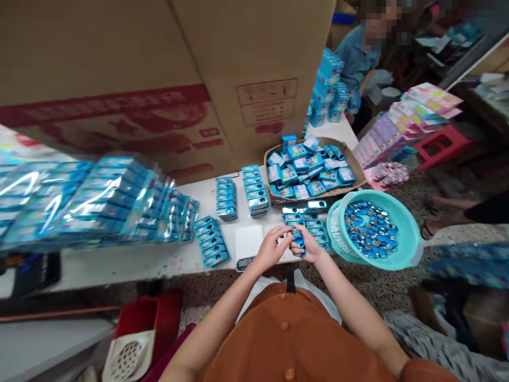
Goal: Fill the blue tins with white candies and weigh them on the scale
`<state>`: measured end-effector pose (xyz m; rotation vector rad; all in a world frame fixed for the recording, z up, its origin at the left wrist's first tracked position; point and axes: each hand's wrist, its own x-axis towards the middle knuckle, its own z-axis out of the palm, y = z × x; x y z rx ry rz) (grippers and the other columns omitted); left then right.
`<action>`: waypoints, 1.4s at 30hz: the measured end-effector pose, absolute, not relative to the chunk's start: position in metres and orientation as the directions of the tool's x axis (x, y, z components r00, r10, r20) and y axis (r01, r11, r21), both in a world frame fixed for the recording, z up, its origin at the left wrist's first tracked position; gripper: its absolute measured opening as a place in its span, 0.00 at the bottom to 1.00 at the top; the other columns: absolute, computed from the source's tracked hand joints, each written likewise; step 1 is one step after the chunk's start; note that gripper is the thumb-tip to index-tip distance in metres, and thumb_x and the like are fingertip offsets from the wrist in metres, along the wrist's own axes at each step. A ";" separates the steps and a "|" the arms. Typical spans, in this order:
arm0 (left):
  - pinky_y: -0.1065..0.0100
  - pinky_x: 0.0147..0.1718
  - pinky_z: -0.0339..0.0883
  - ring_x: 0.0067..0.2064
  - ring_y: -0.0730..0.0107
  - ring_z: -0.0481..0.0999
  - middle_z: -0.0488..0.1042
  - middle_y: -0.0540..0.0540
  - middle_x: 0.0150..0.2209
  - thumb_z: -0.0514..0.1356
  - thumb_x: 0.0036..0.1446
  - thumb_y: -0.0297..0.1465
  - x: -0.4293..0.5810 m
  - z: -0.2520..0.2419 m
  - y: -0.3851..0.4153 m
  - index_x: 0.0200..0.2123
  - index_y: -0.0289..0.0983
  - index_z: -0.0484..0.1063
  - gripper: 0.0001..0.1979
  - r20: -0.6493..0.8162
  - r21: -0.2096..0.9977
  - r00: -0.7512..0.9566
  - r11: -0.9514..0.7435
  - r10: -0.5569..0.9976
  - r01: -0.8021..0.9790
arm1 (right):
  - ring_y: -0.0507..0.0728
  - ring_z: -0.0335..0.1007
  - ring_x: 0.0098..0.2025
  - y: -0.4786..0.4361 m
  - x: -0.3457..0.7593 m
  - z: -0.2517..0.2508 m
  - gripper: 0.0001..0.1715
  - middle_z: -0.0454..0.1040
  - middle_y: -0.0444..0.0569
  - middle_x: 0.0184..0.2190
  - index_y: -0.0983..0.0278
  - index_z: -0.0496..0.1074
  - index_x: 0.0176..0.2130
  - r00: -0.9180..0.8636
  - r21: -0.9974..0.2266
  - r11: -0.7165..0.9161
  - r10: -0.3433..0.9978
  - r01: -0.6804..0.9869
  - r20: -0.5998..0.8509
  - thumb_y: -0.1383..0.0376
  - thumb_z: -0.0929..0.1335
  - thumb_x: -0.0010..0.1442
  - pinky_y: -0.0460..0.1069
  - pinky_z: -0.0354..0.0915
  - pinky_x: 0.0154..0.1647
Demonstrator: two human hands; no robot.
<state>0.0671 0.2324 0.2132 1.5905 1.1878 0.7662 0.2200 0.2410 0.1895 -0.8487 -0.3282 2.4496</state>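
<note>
My right hand (306, 244) holds a small blue packet (298, 240) upright in its fingers. My left hand (271, 246) pinches the packet's upper edge from the left. Just beyond my hands, a short row of blue packets (314, 228) lies on the white table (159, 262). To the right, a teal basin (410, 233) holds many round blue-and-silver discs (369, 229). Stacked blue card strips (212, 241) lie left of a white sheet (248, 241), with a dark phone (244, 263) at its near edge.
A cardboard tray (314, 170) heaped with blue packets and plastic-wrapped bundles (91, 201) cover the table. Large cartons (119, 69) stand behind it. A seated person (358, 63) is at the back right, near a pink stool (441, 143). A red bin (151, 318) sits below.
</note>
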 end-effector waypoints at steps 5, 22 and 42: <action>0.69 0.36 0.64 0.41 0.67 0.71 0.75 0.46 0.39 0.58 0.57 0.38 -0.008 0.209 0.234 0.49 0.41 0.74 0.17 -0.138 0.951 0.370 0.017 0.919 0.310 | 0.43 0.45 0.13 0.238 0.150 0.189 0.25 0.58 0.34 0.13 0.62 0.58 0.28 -0.683 -0.395 -0.884 0.449 -0.248 -0.576 0.44 0.67 0.53 0.40 0.37 0.13; 0.67 0.37 0.67 0.37 0.68 0.76 0.79 0.40 0.40 0.63 0.49 0.46 -0.125 0.167 0.270 0.43 0.34 0.74 0.24 -0.442 0.874 0.263 0.478 0.857 -0.089 | 0.42 0.46 0.14 0.230 0.042 0.157 0.25 0.60 0.36 0.19 0.64 0.64 0.33 -0.515 -0.374 -0.774 0.624 -0.511 -0.587 0.45 0.68 0.54 0.41 0.41 0.14; 0.69 0.43 0.64 0.39 0.66 0.75 0.77 0.46 0.35 0.61 0.49 0.31 -0.167 0.053 0.510 0.34 0.36 0.74 0.08 -0.306 0.632 -0.364 0.474 0.880 0.613 | 0.42 0.47 0.15 0.199 0.100 0.122 0.25 0.60 0.39 0.19 0.64 0.66 0.30 -0.103 -0.389 -0.638 0.594 -0.664 -0.798 0.45 0.71 0.50 0.41 0.41 0.13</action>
